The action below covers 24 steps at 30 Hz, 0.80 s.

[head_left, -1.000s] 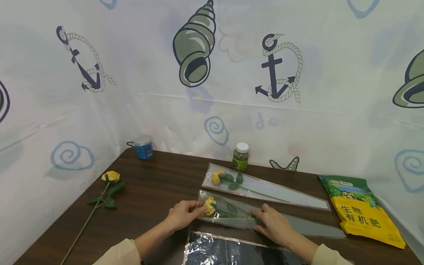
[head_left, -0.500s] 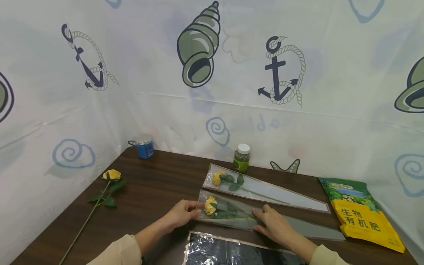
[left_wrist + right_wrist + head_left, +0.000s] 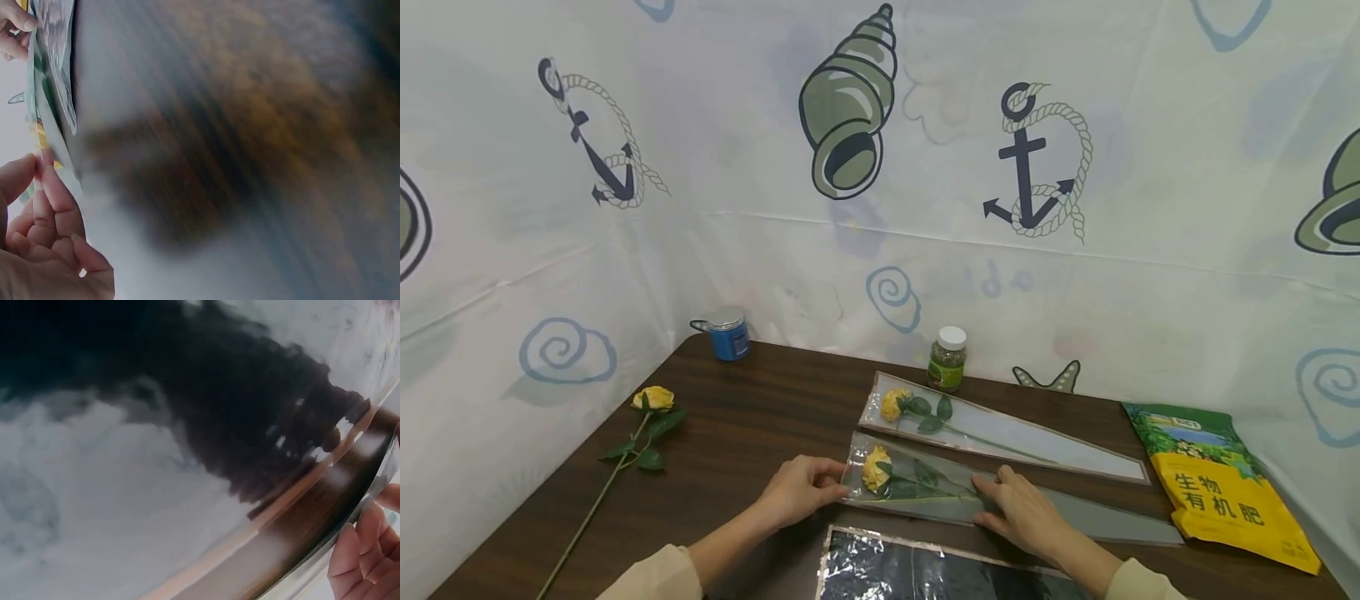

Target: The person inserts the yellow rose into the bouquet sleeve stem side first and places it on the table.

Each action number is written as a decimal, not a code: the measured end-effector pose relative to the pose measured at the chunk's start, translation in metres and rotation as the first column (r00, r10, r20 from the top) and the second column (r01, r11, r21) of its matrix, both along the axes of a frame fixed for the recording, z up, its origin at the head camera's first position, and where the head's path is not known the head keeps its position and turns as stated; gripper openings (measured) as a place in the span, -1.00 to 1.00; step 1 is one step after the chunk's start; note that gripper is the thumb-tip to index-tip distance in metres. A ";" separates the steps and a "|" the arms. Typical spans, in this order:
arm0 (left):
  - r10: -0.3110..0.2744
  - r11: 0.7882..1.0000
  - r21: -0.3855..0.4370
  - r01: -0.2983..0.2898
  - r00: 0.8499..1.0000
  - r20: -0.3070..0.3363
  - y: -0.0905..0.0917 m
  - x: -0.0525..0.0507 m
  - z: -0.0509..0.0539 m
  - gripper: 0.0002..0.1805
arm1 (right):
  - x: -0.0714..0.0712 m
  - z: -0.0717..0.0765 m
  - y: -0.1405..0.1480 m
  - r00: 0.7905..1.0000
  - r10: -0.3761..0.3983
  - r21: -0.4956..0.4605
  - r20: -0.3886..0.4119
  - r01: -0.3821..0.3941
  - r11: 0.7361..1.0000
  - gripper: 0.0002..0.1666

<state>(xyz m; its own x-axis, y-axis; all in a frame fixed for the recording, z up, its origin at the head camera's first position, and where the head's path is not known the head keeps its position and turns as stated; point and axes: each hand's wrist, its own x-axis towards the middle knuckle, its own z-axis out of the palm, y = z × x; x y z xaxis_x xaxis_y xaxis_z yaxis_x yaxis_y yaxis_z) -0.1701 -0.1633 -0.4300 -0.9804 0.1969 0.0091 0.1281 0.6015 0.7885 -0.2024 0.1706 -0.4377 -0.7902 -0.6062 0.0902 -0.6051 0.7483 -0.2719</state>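
A yellow rose [image 3: 876, 469] with green leaves lies inside a tapered clear flower sleeve [image 3: 1097, 515] with a grey backing. At the sleeve's wide left end, my left hand [image 3: 800, 492] pinches the edge between thumb and index finger; the left wrist view shows this pinch too, with the other fingers curled. Further along the stem, my right hand [image 3: 1024, 510] grips the sleeve near its middle. In the right wrist view, the right fingertips [image 3: 347, 540] meet the sleeve's lower edge; the thumb is partly cut off.
Behind lies another sleeve [image 3: 1000, 433] holding a yellow rose. A loose rose [image 3: 653, 398] lies at left, a shiny dark sheet [image 3: 917, 567] in front. A blue can [image 3: 728, 335], lidded jar [image 3: 947, 360] and yellow-green bag [image 3: 1228, 492] stand or lie around the table.
My left hand has drawn back slightly leftward from beside the rose bloom to the sleeve's left edge. My right hand stays at the sleeve's middle.
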 end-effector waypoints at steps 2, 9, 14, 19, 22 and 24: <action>0.009 1.000 -0.006 -0.009 1.000 -0.007 -0.005 0.004 0.003 -0.66 | -0.001 0.002 -0.001 1.000 0.002 -0.010 -0.010 -0.002 1.000 -0.35; -0.073 0.966 0.260 -0.001 0.959 0.275 -0.033 0.034 0.005 -0.48 | 0.018 0.015 -0.015 0.992 0.111 -0.040 -0.068 -0.113 0.993 -0.43; -0.191 0.894 0.442 -0.068 0.835 0.515 -0.043 0.057 0.005 -0.35 | 0.042 0.017 -0.024 0.960 0.263 -0.012 0.096 -0.264 0.965 -0.32; -0.246 0.867 0.491 -0.083 0.786 0.567 -0.043 0.068 0.005 -0.36 | 0.052 0.010 -0.027 0.941 0.281 0.062 0.191 -0.297 0.953 -0.17; -0.247 0.865 0.491 -0.099 0.769 0.590 -0.039 0.070 0.005 -0.36 | 0.052 0.007 -0.028 0.944 0.279 0.069 0.175 -0.295 0.953 -0.17; -0.242 0.863 0.493 -0.109 0.766 0.595 -0.036 0.070 0.004 -0.34 | 0.051 0.006 -0.029 0.946 0.274 0.070 0.174 -0.289 0.955 -0.19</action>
